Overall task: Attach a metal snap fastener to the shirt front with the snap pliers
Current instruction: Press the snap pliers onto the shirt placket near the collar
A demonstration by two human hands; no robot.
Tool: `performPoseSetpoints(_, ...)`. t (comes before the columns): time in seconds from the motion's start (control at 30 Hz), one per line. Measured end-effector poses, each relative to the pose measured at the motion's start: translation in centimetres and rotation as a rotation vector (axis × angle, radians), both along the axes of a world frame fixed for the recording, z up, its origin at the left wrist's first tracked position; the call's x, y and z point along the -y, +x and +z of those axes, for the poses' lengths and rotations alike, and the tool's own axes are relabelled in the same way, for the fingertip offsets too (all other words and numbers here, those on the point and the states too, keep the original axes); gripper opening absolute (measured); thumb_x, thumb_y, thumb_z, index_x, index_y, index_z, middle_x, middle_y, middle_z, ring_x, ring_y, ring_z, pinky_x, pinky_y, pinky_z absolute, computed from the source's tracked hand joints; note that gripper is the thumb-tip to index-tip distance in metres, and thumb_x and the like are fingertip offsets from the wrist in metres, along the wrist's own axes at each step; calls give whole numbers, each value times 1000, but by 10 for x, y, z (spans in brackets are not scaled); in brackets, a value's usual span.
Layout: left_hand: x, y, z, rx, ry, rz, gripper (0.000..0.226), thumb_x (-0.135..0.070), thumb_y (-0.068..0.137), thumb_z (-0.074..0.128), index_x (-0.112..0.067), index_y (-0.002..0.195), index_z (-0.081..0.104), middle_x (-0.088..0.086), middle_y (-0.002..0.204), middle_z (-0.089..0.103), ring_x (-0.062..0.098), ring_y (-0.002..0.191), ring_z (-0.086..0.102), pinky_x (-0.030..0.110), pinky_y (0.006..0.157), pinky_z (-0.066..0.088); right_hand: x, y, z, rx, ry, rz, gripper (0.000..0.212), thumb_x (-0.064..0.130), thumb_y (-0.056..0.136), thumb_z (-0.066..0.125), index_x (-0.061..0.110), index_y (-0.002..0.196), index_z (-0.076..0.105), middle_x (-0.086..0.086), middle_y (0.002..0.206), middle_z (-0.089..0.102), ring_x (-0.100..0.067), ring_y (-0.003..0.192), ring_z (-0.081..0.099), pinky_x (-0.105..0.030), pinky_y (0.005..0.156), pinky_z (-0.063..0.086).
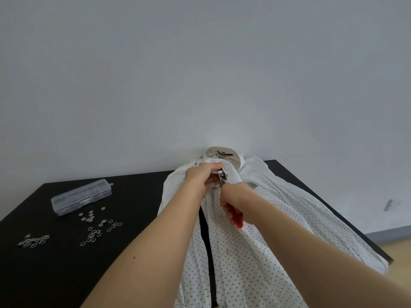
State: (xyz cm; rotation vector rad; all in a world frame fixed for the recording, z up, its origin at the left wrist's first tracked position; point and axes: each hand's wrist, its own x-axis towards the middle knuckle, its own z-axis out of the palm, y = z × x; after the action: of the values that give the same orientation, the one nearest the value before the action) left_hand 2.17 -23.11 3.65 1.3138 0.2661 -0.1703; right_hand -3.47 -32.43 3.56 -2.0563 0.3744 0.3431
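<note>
A white dotted shirt (262, 218) lies open on the black table (124, 252), collar toward the wall. My right hand (235, 196) grips the red handles of the snap pliers (236, 217). The pliers' metal jaws (221, 176) sit on the shirt's front edge just below the collar. My left hand (201, 176) pinches the fabric of the shirt front right beside the jaws. Whether a snap piece sits in the jaws is hidden by my fingers.
A clear plastic box (81, 196) lies at the table's left. Several loose metal snap parts (97, 227) are scattered in front of it, with another small pile (33, 240) farther left. A plain wall stands behind the table; its right edge is close to the shirt.
</note>
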Motion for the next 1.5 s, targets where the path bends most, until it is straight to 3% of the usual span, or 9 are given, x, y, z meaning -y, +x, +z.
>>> performPoseSetpoints(0.13, -5, 2, -4, -10, -91, -19, 24, -25, 83, 72, -6, 93, 60, 15, 85, 67, 22, 73, 68, 32, 65, 59, 4, 3, -1, -5, 33, 8, 19, -6, 77, 39, 2, 62, 48, -14, 51, 47, -25, 42, 46, -36, 53, 45)
performPoseSetpoints(0.27, -7, 1, -6, -15, -98, -19, 14, -15, 88, 66, -5, 83, 58, 17, 81, 65, 24, 71, 66, 34, 73, 56, 6, 4, -3, -16, 48, 30, 21, -7, 79, 38, 1, 63, 48, -14, 52, 47, -25, 44, 46, -37, 56, 44)
performPoseSetpoints(0.47, -8, 5, -11, -16, -102, 2, 29, -9, 87, 66, 4, 112, 59, 18, 93, 66, 22, 72, 66, 33, 75, 57, 9, 5, -3, -55, 120, 53, 21, -7, 82, 40, 2, 64, 47, -12, 52, 46, -23, 46, 45, -36, 58, 44)
performPoseSetpoints(0.63, -8, 6, -10, -10, -99, 3, 36, -9, 87, 66, 6, 119, 57, 19, 101, 67, 22, 72, 66, 31, 78, 54, 11, 1, 1, -97, 243, 72, 10, -3, 87, 42, 2, 79, 47, -8, 55, 45, -20, 47, 44, -32, 52, 43)
performPoseSetpoints(0.8, -8, 6, -11, -19, -90, 9, 41, -9, 86, 68, 6, 122, 56, 21, 111, 66, 22, 73, 66, 30, 64, 61, 15, -3, 4, -124, 349, 77, 9, 0, 87, 47, 5, 95, 47, -11, 69, 49, -21, 57, 49, -35, 59, 50)
performPoseSetpoints(1.0, -10, 5, -10, -28, -62, 17, 46, -11, 85, 69, 5, 126, 54, 20, 118, 66, 22, 73, 67, 27, 48, 59, 21, -2, 3, -144, 420, 67, 34, 2, 79, 52, -3, 113, 52, -24, 92, 61, -33, 70, 63, -45, 73, 57)
performPoseSetpoints(1.17, -10, 4, -9, -44, -13, -19, 38, -18, 87, 68, -1, 119, 60, 15, 112, 69, 21, 75, 69, 34, 63, 60, 20, -1, 3, -140, 417, 69, 30, 4, 80, 51, -2, 110, 53, -28, 103, 64, -39, 87, 65, -50, 89, 54)
performPoseSetpoints(1.33, -11, 6, -11, -36, 45, -7, 36, -24, 86, 68, -2, 114, 58, 9, 102, 64, 18, 85, 66, 34, 61, 59, 17, -5, 8, -162, 431, 66, 15, 4, 82, 50, -1, 95, 54, -26, 102, 62, -36, 87, 61, -43, 78, 55)
performPoseSetpoints(1.5, -12, 8, -12, -44, 38, 7, 37, -24, 84, 71, -1, 111, 59, 6, 91, 59, 14, 81, 62, 35, 65, 60, 17, -6, 8, -162, 435, 78, 20, 2, 81, 50, -3, 100, 54, -26, 98, 63, -36, 84, 63, -44, 76, 55)
